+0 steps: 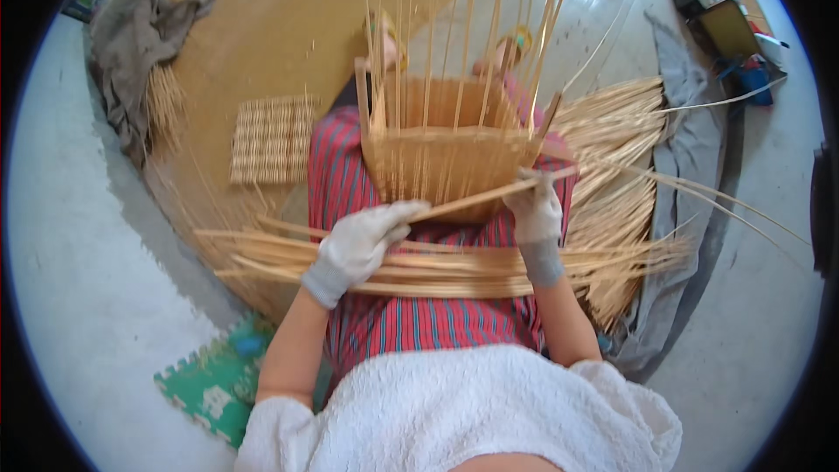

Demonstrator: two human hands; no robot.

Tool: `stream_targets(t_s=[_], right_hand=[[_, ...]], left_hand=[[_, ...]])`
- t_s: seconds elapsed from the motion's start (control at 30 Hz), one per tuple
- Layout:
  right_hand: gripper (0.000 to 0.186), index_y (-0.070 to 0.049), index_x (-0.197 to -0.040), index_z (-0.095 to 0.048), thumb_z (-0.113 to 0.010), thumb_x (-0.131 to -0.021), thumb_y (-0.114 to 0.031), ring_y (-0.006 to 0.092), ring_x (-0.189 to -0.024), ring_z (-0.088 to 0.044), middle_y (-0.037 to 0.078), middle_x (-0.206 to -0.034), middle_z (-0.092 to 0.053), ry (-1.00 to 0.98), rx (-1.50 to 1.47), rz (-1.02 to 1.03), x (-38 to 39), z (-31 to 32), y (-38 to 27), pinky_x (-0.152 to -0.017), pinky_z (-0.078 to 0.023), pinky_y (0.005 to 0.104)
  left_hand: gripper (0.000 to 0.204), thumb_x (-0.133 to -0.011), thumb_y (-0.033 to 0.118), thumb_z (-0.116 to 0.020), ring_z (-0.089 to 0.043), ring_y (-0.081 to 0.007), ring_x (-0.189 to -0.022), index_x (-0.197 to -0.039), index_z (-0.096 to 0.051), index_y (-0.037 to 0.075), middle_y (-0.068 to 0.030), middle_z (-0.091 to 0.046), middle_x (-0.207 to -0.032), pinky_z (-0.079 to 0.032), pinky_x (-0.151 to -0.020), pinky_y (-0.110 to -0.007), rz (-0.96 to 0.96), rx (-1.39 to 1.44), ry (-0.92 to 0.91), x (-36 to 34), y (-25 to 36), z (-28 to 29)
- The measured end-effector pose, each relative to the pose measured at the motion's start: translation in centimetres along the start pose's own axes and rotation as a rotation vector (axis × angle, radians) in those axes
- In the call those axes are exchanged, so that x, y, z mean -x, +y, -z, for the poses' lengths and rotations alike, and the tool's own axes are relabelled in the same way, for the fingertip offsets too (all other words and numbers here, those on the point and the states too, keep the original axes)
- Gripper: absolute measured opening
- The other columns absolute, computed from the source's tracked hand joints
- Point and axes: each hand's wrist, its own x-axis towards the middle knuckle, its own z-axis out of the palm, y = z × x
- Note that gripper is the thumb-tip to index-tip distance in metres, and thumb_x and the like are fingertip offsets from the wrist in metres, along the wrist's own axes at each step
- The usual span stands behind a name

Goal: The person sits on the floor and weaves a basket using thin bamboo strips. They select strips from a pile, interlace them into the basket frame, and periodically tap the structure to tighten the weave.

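Note:
My left hand (367,236), in a white glove, has its fingers closed on one end of a flat pale wooden strip (476,198). My gloved right hand (535,205) grips the same strip farther along, so it slants up to the right across my lap. Just beyond it, a wooden box form (450,157) sits between my knees, with many thin upright splints (428,35) standing out of it. A loose bundle of long strips (446,280) lies across my striped lap (411,323), under my hands.
A pile of splints (612,131) on grey cloth (686,175) lies at the right. At the left are a woven square (271,140) and grey cloth with sticks (131,61). A green foam mat (205,389) is lower left; assorted items (730,26) are top right.

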Motion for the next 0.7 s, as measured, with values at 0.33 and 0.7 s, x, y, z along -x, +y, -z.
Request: stream_targets(t_s=[0.33,0.7], right_hand=[[0.029,-0.002,-0.116,-0.066,-0.061,-0.102,-0.027,0.0167,-0.092,-0.07,0.01,-0.102,-0.07,-0.161,0.206,0.072,2.9,-11.6,2.0,-0.076,-0.058,0.028],[0.018,-0.009,-0.102,-0.059,-0.063,-0.087,-0.019,0.0362,-0.072,-0.07,0.029,-0.108,-0.064,-0.819,0.99,0.623,7.9,-19.5,5.9,-0.06,-0.058,0.0436]], left_hand=[[0.052,-0.099,0.009,-0.056,-0.036,-0.0328,-0.144,-0.15,-0.045,0.006,-0.0207,-0.042,-0.151,-0.028,-0.121,-0.041,0.192,-0.401,0.793,-2.2,-2.5,0.8],[0.059,-0.106,0.032,-0.051,-0.038,-0.0249,-0.143,-0.153,-0.035,-0.001,-0.0148,-0.042,-0.154,-0.026,-0.122,-0.038,0.092,1.065,0.591,-6.0,-12.9,-1.2]])
